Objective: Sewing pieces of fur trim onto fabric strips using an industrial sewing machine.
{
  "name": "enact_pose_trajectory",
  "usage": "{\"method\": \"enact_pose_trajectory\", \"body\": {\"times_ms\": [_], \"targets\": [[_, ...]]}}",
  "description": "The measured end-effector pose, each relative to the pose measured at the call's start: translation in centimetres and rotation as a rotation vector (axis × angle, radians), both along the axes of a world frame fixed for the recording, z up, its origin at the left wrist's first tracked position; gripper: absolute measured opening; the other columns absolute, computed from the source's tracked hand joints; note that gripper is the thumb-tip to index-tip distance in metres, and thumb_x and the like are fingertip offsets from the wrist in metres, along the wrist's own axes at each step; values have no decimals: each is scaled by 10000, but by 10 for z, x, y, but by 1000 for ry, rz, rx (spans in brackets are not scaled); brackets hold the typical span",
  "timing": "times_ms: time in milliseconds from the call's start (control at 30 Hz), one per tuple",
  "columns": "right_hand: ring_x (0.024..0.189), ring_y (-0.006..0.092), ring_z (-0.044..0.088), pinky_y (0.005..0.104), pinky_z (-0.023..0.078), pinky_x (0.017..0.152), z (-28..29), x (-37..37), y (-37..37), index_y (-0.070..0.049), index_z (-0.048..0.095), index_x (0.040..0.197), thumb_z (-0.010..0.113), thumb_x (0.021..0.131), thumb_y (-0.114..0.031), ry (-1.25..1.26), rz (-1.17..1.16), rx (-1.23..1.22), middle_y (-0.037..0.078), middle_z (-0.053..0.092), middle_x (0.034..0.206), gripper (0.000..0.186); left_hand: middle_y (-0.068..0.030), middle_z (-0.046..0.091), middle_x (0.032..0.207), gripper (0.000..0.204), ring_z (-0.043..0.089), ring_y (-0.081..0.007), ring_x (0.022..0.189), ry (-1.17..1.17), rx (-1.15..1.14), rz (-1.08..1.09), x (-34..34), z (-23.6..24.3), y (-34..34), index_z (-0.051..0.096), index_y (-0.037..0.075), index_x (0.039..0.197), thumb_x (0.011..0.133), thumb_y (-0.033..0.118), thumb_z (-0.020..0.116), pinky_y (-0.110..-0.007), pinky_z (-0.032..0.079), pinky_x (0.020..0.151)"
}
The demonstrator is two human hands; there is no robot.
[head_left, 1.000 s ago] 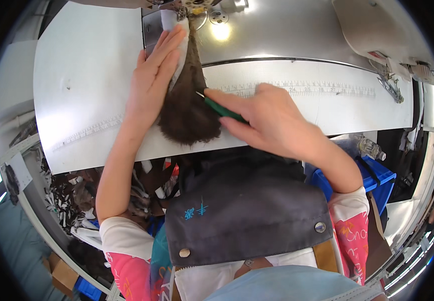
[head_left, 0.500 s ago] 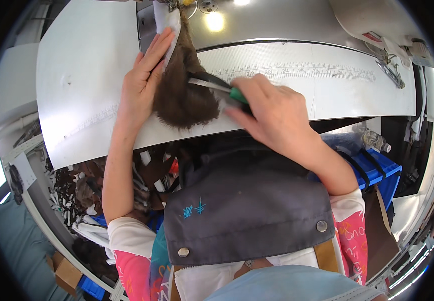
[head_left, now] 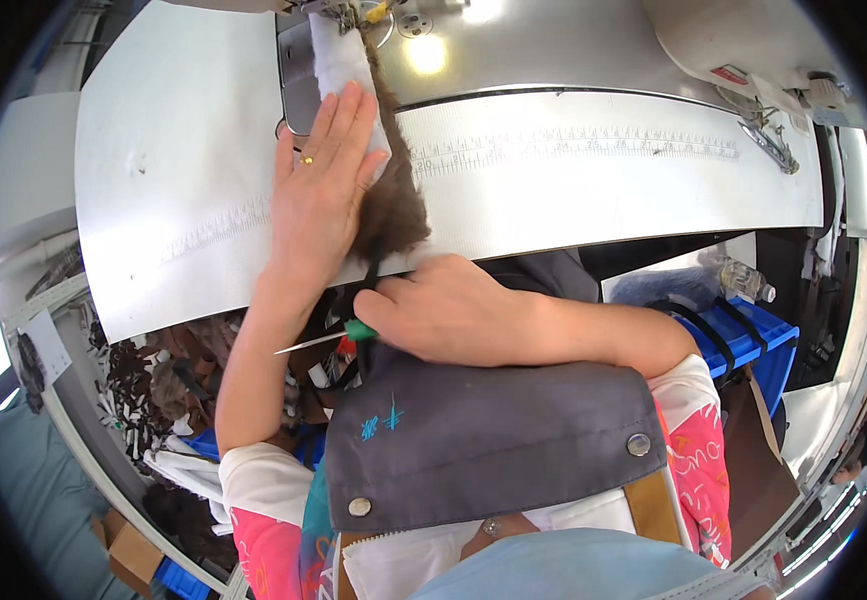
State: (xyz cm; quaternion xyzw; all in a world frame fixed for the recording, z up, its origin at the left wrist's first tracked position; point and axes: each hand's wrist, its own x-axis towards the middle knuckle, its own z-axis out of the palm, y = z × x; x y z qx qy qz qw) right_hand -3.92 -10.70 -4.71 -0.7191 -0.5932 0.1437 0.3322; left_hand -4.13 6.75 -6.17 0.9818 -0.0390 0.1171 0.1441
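Note:
My left hand [head_left: 323, 190] lies flat on a white padding strip [head_left: 343, 65] and the brown fur piece [head_left: 393, 210] beside it, fingers stretched out toward the sewing machine's needle area [head_left: 338, 15]. The upper end of both strips runs under that area. Below the fur's near end, at the table's front edge, my right hand [head_left: 443, 310] is closed round an awl with a green handle [head_left: 357, 330]. Its thin metal spike points left toward my left forearm. A slim dark piece [head_left: 373, 268] shows between my right fingers and the fur; I cannot tell what it is.
The white table [head_left: 183, 130] carries a printed ruler scale [head_left: 573, 145]. The metal machine bed [head_left: 523, 50] lies behind it. Below left are fur scraps [head_left: 168, 385]; at right, a blue crate [head_left: 763, 335] and a clear plastic bottle [head_left: 748, 280].
My right hand has moved left and toward me, off the fur, with the awl now pointing left. My left hand has shifted right. The bunched fur now lies straighter and narrower.

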Motion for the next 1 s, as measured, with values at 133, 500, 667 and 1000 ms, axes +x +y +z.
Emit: {"method": "enact_pose_trajectory", "body": {"times_ms": [133,500,667,1000], "targets": [[822,371,626,362,507,701,15,30,-28,-30,473,1223,567,868,-86,294,-520,56,191,614,966,371,-21,472,1380,427,447,-191,1270,-51,103,19,-3,1,-1,490,130,1325,914,229,554,-485,253,1061],[479,223,541,300,381,461,2,53,-13,-48,549,1109,604,835,-118,-251,-633,-6,41,571,589,288,0,488,1367,427,436,-181,1281,7,-11,77,-3,5,-4,508,145,1316,902,226,577,-522,195,1074],[466,204,531,309,388,471,-3,50,4,-33,555,1107,608,830,-136,-296,-627,-106,19,544,564,300,-20,474,1380,437,419,-185,1297,20,-64,77,-4,6,-5,491,137,1331,907,201,569,-524,175,1079],[415,209,527,316,394,460,8,55,-40,-26,597,1084,609,760,-126,-136,-293,-66,54,542,513,339,-15,477,1378,415,443,-189,1274,28,68,58,-6,11,-9,512,124,1310,909,217,564,-514,198,1074]]}}
